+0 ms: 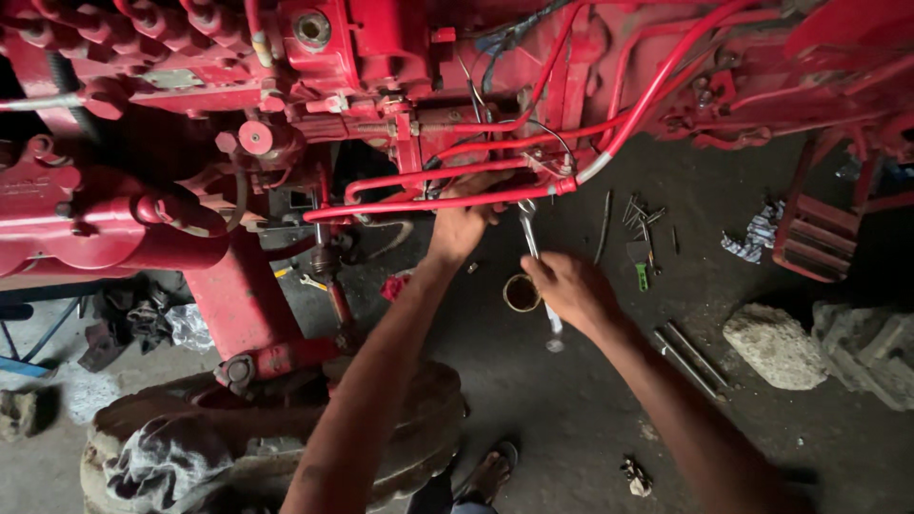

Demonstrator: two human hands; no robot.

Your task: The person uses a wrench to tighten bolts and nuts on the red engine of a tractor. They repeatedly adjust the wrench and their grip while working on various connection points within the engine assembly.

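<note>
My right hand [571,287] grips a steel spanner [529,233] whose upper end reaches a fitting on the red pipes [447,200] of a red tractor engine [286,86]. My left hand [462,224] is up at the same pipes, fingers curled behind them; what it touches is partly hidden. Just under the hands, a small round tin [521,293] sits on the floor.
Loose bolts and rods [643,224] and a green-handled tool [642,271] lie on the dark floor at right. Two metal bars [690,357], a stone [773,345], and concrete blocks [871,352] lie further right. A worn tyre [419,428] with a rag [162,466] is below me.
</note>
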